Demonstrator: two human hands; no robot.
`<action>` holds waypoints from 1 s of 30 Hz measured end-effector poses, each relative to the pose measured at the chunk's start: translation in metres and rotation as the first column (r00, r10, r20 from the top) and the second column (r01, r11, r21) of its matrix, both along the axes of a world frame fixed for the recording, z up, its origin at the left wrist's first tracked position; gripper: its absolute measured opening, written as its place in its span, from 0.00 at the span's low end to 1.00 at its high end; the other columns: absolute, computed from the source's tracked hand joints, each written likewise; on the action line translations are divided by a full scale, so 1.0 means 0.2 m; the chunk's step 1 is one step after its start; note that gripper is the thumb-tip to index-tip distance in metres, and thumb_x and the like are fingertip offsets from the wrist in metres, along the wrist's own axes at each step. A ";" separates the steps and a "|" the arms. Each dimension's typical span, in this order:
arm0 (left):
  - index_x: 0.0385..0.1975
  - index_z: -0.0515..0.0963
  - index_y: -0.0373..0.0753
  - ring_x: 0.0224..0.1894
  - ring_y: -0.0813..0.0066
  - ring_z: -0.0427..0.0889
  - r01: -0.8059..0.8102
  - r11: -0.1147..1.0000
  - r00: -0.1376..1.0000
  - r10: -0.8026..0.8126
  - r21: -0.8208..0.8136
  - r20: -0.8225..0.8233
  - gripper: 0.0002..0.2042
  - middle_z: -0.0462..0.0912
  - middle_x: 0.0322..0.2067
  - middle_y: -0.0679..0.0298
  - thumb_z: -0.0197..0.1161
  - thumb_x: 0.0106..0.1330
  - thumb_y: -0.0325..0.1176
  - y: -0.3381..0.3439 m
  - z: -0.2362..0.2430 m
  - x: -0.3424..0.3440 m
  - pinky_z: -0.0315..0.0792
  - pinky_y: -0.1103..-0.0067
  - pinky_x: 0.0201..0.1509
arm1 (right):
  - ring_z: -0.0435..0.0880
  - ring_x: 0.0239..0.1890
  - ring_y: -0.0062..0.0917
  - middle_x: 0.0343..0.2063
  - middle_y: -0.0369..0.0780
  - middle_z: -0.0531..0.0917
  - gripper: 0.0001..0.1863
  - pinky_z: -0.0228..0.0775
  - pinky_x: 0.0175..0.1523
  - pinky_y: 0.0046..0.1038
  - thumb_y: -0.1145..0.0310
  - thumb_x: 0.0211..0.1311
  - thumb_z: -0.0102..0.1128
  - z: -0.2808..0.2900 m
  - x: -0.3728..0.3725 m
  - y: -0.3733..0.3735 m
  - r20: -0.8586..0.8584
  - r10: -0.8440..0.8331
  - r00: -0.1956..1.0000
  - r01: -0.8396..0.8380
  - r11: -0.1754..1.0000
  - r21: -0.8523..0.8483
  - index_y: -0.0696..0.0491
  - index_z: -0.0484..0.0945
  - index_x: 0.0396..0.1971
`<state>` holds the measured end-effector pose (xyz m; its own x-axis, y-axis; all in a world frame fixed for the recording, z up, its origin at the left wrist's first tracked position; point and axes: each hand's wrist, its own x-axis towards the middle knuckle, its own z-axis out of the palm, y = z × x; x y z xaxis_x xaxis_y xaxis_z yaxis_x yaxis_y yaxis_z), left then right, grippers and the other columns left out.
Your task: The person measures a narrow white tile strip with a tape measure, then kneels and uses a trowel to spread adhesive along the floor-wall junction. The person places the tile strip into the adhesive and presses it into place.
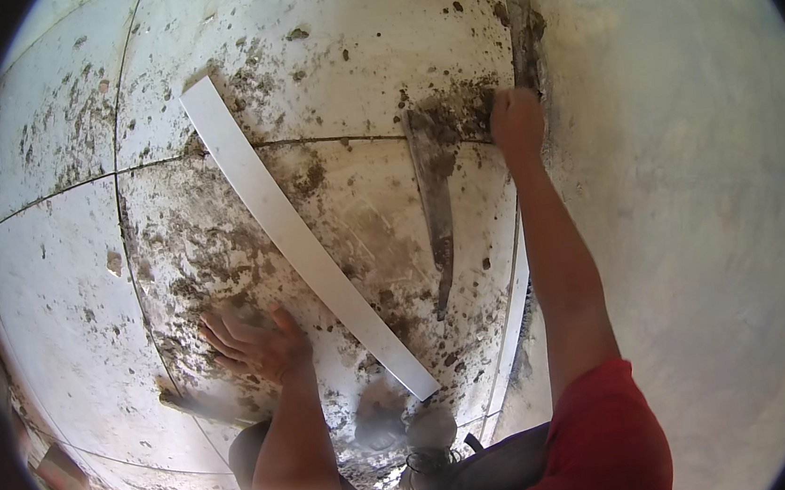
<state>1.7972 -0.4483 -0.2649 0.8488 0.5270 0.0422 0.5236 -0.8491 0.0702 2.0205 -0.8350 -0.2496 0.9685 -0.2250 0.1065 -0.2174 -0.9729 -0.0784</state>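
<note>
My right hand [518, 124] is closed at the joint between floor and wall, at the far right. Its fingers are turned away, so whatever is in them is hidden. My left hand [258, 345] is spread out low over the dirty tiled floor [345, 51], with nothing in it. Between the hands a long white strip [303, 244] lies slantwise on the floor. To its right is a dark, dirt-covered tapering piece [435, 194], its narrow end pointing toward me.
The pale wall [683, 217] rises along the right side. Loose dirt and crumbs [474, 105] lie over the tiles. A narrow bar-like thing [202, 410] lies near my left forearm, and a brown block [63, 477] sits at the lower left. A shoe [427, 440] shows below the strip.
</note>
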 end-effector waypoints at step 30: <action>0.67 0.50 0.48 0.74 0.63 0.41 -0.080 0.996 0.990 0.083 0.031 -0.114 0.34 0.45 0.71 0.59 0.53 0.65 0.53 -0.03 0.01 0.01 0.38 0.51 0.71 | 0.62 0.63 0.52 0.57 0.57 0.67 0.28 0.54 0.66 0.49 0.59 0.65 0.55 -0.11 -0.08 0.23 0.508 -0.469 0.723 0.364 0.883 0.297 0.61 0.64 0.59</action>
